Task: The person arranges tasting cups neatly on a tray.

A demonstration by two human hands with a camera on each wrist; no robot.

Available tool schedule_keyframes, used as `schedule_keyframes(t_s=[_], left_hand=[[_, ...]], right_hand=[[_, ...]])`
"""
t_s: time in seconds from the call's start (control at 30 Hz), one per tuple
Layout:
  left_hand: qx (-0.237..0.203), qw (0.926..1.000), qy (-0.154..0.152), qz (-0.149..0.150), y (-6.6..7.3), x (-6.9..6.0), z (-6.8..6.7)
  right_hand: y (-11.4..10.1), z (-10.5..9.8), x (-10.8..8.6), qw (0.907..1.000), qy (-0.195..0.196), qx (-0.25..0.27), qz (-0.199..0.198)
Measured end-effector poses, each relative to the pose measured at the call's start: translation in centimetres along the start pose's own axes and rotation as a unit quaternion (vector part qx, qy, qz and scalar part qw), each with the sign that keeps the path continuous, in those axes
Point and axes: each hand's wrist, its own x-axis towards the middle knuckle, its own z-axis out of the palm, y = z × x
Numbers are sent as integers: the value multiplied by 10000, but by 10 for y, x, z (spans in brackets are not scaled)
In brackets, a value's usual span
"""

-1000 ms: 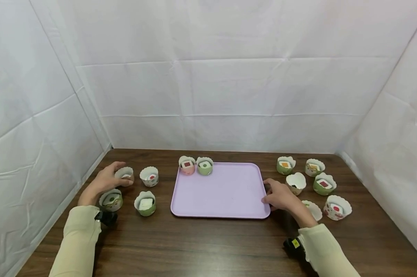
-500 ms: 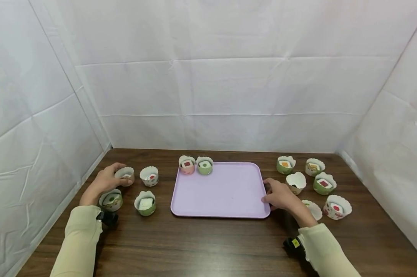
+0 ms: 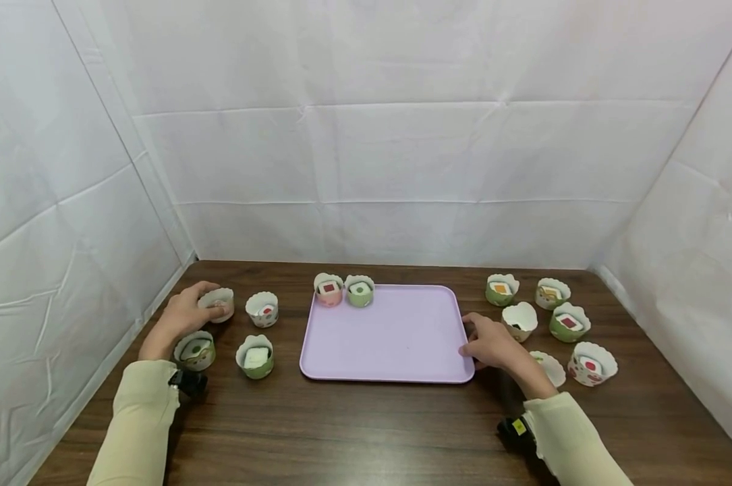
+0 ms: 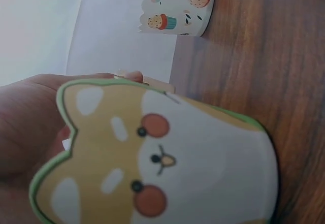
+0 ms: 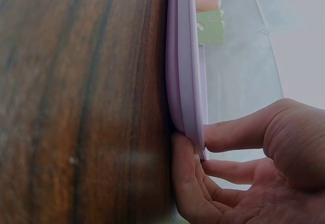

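Note:
At the left, the left hand [image 3: 183, 316] holds a pale paper cup [image 3: 221, 305] between thumb and fingers. In the left wrist view a dog-face cup [image 4: 193, 158] stands in front of that hand [image 4: 25, 127] and hides most of its grip. The right hand [image 3: 494, 343] pinches the right rim of the lilac tray [image 3: 390, 337]. The right wrist view shows this hand [image 5: 277, 183] with its thumb over the tray's edge [image 5: 185, 71] and fingers beneath. A pink cup [image 3: 328, 294] and a green cup [image 3: 360, 295] stand side by side at the tray's back left.
Near the left hand stand a white patterned cup [image 3: 263, 314], a green cup [image 3: 256, 364] and another cup [image 3: 197, 358]. Several filled cups, among them a green one [image 3: 568, 329] and a red-patterned one [image 3: 590, 371], stand right of the tray. White cloth [image 3: 402, 155] surrounds the table.
The cup in the left hand has shifted slightly back and to the left, and its side shows more. The right hand and tray have not visibly moved.

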Motion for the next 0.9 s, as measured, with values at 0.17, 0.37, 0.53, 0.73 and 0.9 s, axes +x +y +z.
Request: schedule_keyframes(t_s=[0.17,0.37,0.53,0.73,0.9], left_hand=[[-158,9991,379,96,3,-1,-2],[-439,9939,985,238,13,-3,-2],[-384,9843,1672,418,26,-2,2],[-407,9760,2057,584,44,-1,11],[-464,9760,2010,700,61,0,16]], right_hand=[[0,0,0,10000,8,-14,-40],[1,0,0,10000,-7,-24,-55],[0,-1,0,10000,-17,-34,-79],[1,-1,0,10000,-39,-35,-65],[1,-2,0,10000,-42,-17,-63]])
